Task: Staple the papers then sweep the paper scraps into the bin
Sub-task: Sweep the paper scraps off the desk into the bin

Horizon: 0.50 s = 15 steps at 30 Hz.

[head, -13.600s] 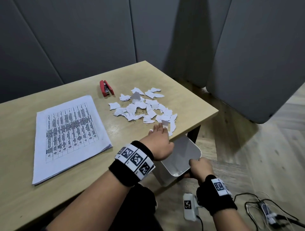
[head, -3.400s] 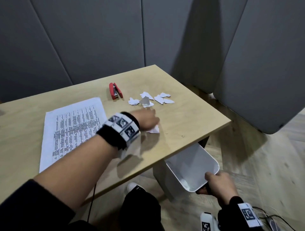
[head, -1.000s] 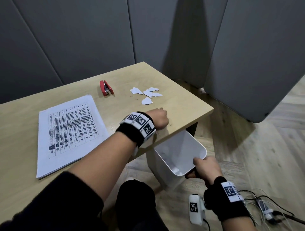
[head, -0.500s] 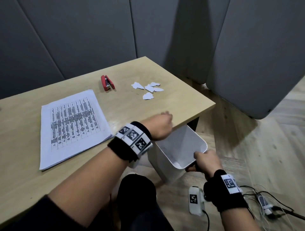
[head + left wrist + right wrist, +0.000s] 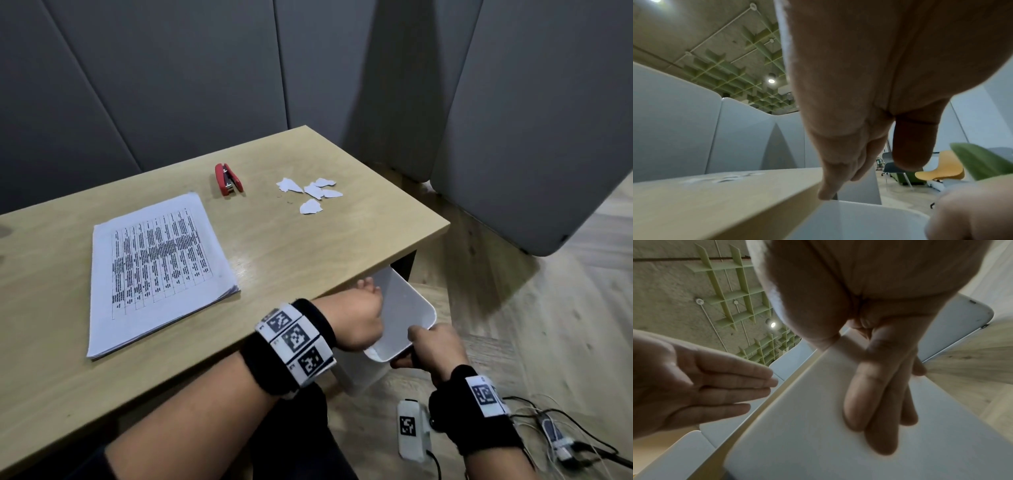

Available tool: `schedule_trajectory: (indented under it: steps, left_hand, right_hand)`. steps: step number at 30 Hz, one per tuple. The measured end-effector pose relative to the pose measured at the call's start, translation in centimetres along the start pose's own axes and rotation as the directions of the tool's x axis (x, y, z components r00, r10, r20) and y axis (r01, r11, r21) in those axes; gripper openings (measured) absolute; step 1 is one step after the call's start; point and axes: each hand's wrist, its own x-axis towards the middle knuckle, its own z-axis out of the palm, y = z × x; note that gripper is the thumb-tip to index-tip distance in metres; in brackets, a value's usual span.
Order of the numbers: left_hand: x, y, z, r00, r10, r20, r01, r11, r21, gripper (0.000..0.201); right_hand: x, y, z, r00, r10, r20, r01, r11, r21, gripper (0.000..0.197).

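A few white paper scraps lie at the far right of the wooden table, beside a red stapler. The printed paper stack lies on the table's left half. My right hand holds a white bin tilted against and below the table's near edge. Its thumb hooks over the rim and its fingers press the outer wall. My left hand hangs past the table edge over the bin's mouth. Its fingers are straight, together and hold nothing.
Grey padded partitions close in the table at the back and right. A wood floor lies to the right, with cables and a small white device near my right wrist. Chairs stand in the distance.
My left hand swept from the table top toward me, off the near edge and over the bin. The scrap pile is far smaller than earlier. The bin stays at the edge.
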Motion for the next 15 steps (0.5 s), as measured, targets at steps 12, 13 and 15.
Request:
schedule_trajectory:
  steps: [12,13,15]
  left_hand:
    - [5.9,-12.2,-16.7,0.895,-0.318,-0.312,0.350,0.936,0.050,0.048]
    - [7.3,-13.8,-17.8,0.875,-0.354,-0.331,0.395,0.916,0.065,0.051]
    - [9.2,-15.8,-18.8,0.858,-0.401,-0.321,0.445,0.893,0.073,0.055]
  right_hand:
    - [3.1,0.9,-0.4,1.000,0.014,-0.025,-0.016,0.997,-0.081,0.018]
    - [4.0,1.1,-0.2,0.999,0.011,-0.039,-0.015,0.994,-0.107,0.019]
    - [4.7,1.1,0.1,0.997,-0.006,-0.081,-0.013,0.973,-0.230,0.021]
